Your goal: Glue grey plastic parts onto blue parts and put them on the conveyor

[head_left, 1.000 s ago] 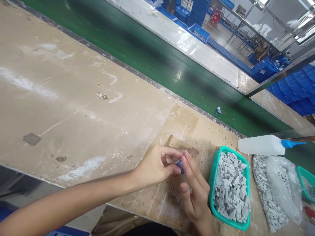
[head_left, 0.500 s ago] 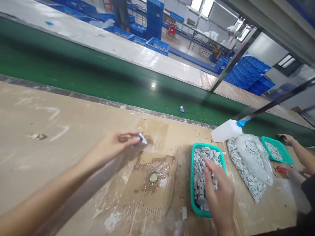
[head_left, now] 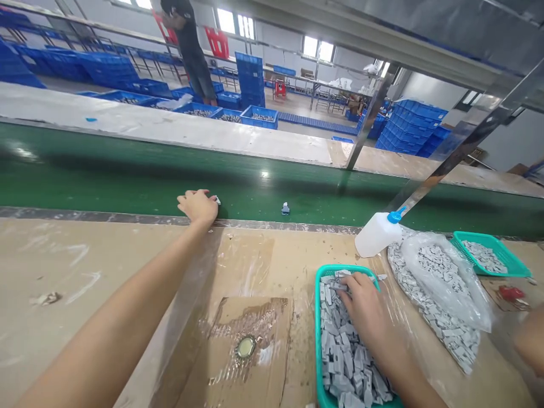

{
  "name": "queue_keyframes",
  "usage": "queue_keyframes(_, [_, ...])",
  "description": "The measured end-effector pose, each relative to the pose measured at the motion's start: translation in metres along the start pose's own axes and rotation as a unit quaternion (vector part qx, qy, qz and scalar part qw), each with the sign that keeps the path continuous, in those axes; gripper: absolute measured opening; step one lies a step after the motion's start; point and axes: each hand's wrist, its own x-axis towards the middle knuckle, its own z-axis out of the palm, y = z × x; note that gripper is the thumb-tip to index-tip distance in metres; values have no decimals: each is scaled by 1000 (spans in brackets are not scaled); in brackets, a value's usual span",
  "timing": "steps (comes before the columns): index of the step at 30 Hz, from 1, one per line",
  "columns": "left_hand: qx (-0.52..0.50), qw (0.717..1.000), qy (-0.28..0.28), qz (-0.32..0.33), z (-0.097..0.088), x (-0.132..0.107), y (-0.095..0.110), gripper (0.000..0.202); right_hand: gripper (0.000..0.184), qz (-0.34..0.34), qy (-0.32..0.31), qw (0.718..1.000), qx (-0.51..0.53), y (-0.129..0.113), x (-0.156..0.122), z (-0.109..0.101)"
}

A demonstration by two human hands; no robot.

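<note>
My left hand (head_left: 199, 205) is over the near side of the green conveyor belt (head_left: 127, 175). At its fingertips a small grey-and-white plastic piece (head_left: 218, 200) sticks out to the right, partly hidden by the fingers. A similar dark-and-white piece (head_left: 285, 209) stands on the belt farther right. My right hand (head_left: 363, 297) reaches into the green basket (head_left: 318, 334) full of small grey plastic pieces (head_left: 346, 362). Its thumb and forefinger close around one grey piece near the basket's far end.
A round cap of liquid (head_left: 245, 347) sits on wet cardboard (head_left: 229, 374). A white bottle with a blue nozzle (head_left: 376, 235) stands behind the basket. To the right lie a plastic bag of pieces (head_left: 442, 283) and another green basket (head_left: 516, 263). A co-worker's blurred arm (head_left: 531, 340) is at the right edge.
My left hand has moved forward from above the table to the belt with its piece. My right hand has lowered its fingers into the pieces in the basket. The camera view has tilted.
</note>
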Motion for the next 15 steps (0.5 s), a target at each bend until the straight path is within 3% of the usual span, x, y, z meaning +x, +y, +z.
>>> queue_keyframes(2, [13, 997, -11, 74, 10, -4, 11, 37, 13, -4, -5, 1000, 10, 2, -1, 0])
queue_keyframes(4, [9, 978, -80, 191, 20, -13, 27, 45, 14, -12, -1, 1000, 26, 4, -2, -1])
queue_keyframes(6, [-2, 937, -171, 306, 30, -23, 44, 59, 15, -22, 31, 998, 54, 6, -4, -3])
queue_keyframes(8, [-12, 890, -248, 383, 39, -31, 57, 71, 21, -22, 84, 992, 97, 5, -10, -11])
queue_keyframes(11, [-23, 857, -306, 414, 49, -32, 65, 69, 30, -14, 129, 977, 172, -3, -28, -32])
queue_keyframes(15, [-48, 868, -315, 380, 56, -24, 55, 36, 22, -54, 57, 955, 285, -38, -62, -45])
